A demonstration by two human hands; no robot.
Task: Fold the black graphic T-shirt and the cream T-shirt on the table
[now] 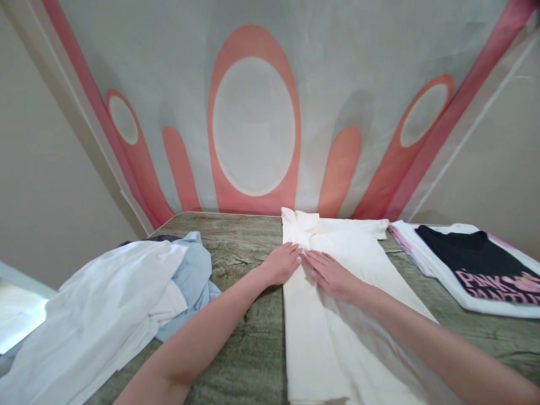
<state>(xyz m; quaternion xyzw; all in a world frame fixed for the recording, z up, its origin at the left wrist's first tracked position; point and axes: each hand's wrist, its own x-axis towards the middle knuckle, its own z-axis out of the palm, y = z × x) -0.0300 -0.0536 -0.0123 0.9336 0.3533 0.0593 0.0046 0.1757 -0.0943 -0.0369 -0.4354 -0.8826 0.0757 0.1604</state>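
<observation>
Head view: a cream shirt (337, 304) lies lengthwise on the wooden table (244, 242), folded into a long strip, collar at the far end. The left hand (282, 263) and right hand (331, 274) rest flat on it just below the collar, fingers extended and pressing, gripping nothing; their fingertips nearly meet. A pile of white and blue garments (113, 304) sits to the left, apart from the shirt. A folded stack topped by a black printed shirt (476, 261) lies to the right, near the cream shirt's sleeve. Risk: uneven palm pressure would likely drag the top layer and crease the fold.
</observation>
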